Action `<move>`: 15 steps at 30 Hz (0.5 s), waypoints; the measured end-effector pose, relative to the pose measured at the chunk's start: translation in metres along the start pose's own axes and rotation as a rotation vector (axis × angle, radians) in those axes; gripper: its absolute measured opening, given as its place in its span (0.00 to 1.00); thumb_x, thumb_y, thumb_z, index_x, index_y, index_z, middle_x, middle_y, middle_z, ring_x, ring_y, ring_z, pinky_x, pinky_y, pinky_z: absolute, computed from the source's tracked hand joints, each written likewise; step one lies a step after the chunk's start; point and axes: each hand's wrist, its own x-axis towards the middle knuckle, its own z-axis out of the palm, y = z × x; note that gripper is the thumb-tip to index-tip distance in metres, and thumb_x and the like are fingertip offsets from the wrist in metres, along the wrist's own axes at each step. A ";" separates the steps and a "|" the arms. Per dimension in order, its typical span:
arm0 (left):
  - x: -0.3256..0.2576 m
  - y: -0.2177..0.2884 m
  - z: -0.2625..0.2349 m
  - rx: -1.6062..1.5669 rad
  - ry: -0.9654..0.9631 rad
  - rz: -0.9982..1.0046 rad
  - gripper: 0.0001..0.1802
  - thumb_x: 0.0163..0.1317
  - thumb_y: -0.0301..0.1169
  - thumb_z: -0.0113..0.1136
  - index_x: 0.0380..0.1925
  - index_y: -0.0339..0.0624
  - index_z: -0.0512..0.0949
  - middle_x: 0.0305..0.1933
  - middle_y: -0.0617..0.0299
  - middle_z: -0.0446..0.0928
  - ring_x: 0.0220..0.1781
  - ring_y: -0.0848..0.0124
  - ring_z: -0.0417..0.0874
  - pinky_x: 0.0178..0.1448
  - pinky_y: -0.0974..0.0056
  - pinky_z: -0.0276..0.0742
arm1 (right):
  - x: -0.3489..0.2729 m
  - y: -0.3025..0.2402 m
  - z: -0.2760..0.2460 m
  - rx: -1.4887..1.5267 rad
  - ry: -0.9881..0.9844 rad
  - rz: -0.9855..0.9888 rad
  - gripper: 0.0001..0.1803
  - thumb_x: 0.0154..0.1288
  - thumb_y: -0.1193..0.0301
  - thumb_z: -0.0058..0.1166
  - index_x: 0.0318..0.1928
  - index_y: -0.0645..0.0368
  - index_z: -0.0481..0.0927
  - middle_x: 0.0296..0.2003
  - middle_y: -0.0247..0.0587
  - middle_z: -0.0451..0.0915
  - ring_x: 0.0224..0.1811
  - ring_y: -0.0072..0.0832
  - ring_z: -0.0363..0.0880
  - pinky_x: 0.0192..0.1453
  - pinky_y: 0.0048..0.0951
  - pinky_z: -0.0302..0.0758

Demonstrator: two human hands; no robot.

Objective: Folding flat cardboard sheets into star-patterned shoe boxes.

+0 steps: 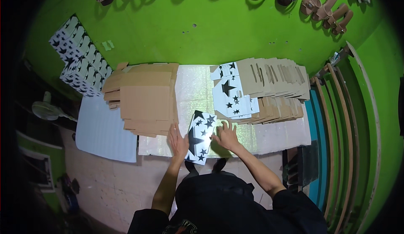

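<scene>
Left hand [178, 142]: palm down, fingers spread flat, pressing the left edge of a white carton [200, 137] printed with black stars. Nothing gripped; hand lies open. Forearm comes up from the lower edge, bare.

Right hand [227, 136]: fingers splayed, tips on the carton's right edge, likewise open and flat, not clamped. Forearm bare, dark sleeve at the elbow.

Carton: smooth printed card, oblong, tilted a little, lying between the two hands near the front edge of the work table [275, 139], whose top is covered in a shiny, finely dimpled silvery sheet.

Left of it: stack of plain brown corrugated blanks [145, 97], matte, edges ragged. Right and behind: fanned pile of flat blanks [275, 84], brown sides up, with a few star-printed white faces [231, 95] showing on top.

Farther left: pale gridded sheet [105, 128] overhanging the table; rows of finished star boxes [80, 57] on the green floor [210, 27]. Sandals [326, 6] line the top rim. Curved wooden strips [341, 120] at right.
</scene>
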 end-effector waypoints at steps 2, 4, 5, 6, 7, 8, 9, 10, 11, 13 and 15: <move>-0.018 0.009 0.005 -0.079 -0.101 0.000 0.57 0.57 0.54 0.69 0.77 0.40 0.50 0.78 0.36 0.51 0.78 0.40 0.55 0.74 0.30 0.51 | 0.015 -0.005 -0.006 -0.014 0.118 -0.264 0.31 0.69 0.52 0.57 0.65 0.57 0.72 0.72 0.59 0.60 0.76 0.66 0.52 0.73 0.72 0.55; -0.041 0.038 0.003 0.037 -0.252 -0.042 0.68 0.47 0.64 0.71 0.77 0.35 0.47 0.79 0.35 0.47 0.79 0.36 0.49 0.74 0.25 0.44 | 0.028 -0.014 -0.003 -0.086 0.104 -0.447 0.31 0.69 0.56 0.58 0.70 0.47 0.67 0.71 0.55 0.62 0.75 0.61 0.55 0.75 0.61 0.58; -0.051 0.047 0.004 0.061 -0.292 -0.040 0.72 0.44 0.67 0.72 0.77 0.33 0.45 0.80 0.34 0.45 0.80 0.34 0.46 0.74 0.24 0.41 | 0.038 -0.017 0.003 -0.072 0.117 -0.559 0.31 0.69 0.58 0.58 0.70 0.46 0.67 0.71 0.54 0.61 0.75 0.61 0.56 0.75 0.60 0.59; -0.057 0.053 0.007 0.112 -0.340 -0.046 0.76 0.41 0.68 0.73 0.77 0.31 0.42 0.80 0.34 0.40 0.80 0.33 0.42 0.73 0.23 0.40 | 0.046 -0.019 0.009 -0.140 0.035 -0.605 0.32 0.69 0.60 0.57 0.72 0.47 0.66 0.74 0.56 0.58 0.75 0.62 0.56 0.76 0.59 0.58; -0.060 0.056 0.012 0.161 -0.389 -0.047 0.80 0.39 0.69 0.73 0.77 0.30 0.39 0.81 0.34 0.35 0.81 0.33 0.37 0.73 0.22 0.40 | 0.052 -0.011 0.025 -0.148 0.011 -0.610 0.33 0.68 0.60 0.58 0.72 0.48 0.66 0.74 0.56 0.58 0.75 0.63 0.55 0.76 0.60 0.59; -0.064 0.054 0.016 0.174 -0.370 -0.037 0.80 0.38 0.66 0.76 0.76 0.28 0.38 0.80 0.31 0.35 0.80 0.30 0.37 0.72 0.20 0.40 | 0.055 -0.014 0.032 -0.157 -0.018 -0.628 0.34 0.66 0.60 0.59 0.72 0.49 0.66 0.74 0.57 0.58 0.75 0.64 0.55 0.75 0.60 0.59; -0.066 0.050 0.020 0.174 -0.361 -0.052 0.80 0.38 0.66 0.76 0.76 0.28 0.38 0.80 0.31 0.35 0.80 0.30 0.37 0.72 0.20 0.40 | 0.057 -0.011 0.036 -0.164 -0.026 -0.625 0.35 0.66 0.62 0.59 0.72 0.49 0.65 0.75 0.59 0.56 0.75 0.65 0.55 0.75 0.60 0.59; -0.066 0.050 0.020 0.187 -0.358 -0.068 0.79 0.38 0.63 0.77 0.76 0.28 0.37 0.80 0.30 0.35 0.80 0.30 0.38 0.72 0.21 0.40 | 0.056 -0.011 0.037 -0.164 -0.034 -0.623 0.35 0.67 0.63 0.58 0.73 0.50 0.65 0.75 0.59 0.56 0.75 0.65 0.55 0.75 0.60 0.59; -0.065 0.050 0.020 0.200 -0.355 -0.080 0.79 0.38 0.60 0.78 0.76 0.29 0.37 0.79 0.29 0.36 0.79 0.30 0.39 0.71 0.21 0.41 | 0.055 -0.009 0.037 -0.164 -0.040 -0.618 0.35 0.67 0.63 0.57 0.73 0.50 0.65 0.75 0.59 0.56 0.75 0.65 0.55 0.75 0.60 0.59; -0.064 0.046 0.016 0.204 -0.313 -0.106 0.78 0.37 0.55 0.79 0.76 0.30 0.37 0.78 0.29 0.39 0.77 0.30 0.44 0.71 0.22 0.44 | 0.056 -0.011 0.025 -0.145 -0.101 -0.646 0.35 0.68 0.64 0.55 0.74 0.50 0.63 0.76 0.60 0.53 0.77 0.64 0.51 0.77 0.60 0.56; -0.059 0.038 0.009 0.170 -0.340 -0.094 0.76 0.35 0.51 0.79 0.76 0.30 0.40 0.76 0.30 0.45 0.76 0.34 0.49 0.70 0.27 0.48 | 0.053 -0.010 0.006 -0.223 -0.197 -0.652 0.44 0.65 0.65 0.60 0.78 0.49 0.54 0.78 0.60 0.48 0.80 0.61 0.46 0.79 0.61 0.51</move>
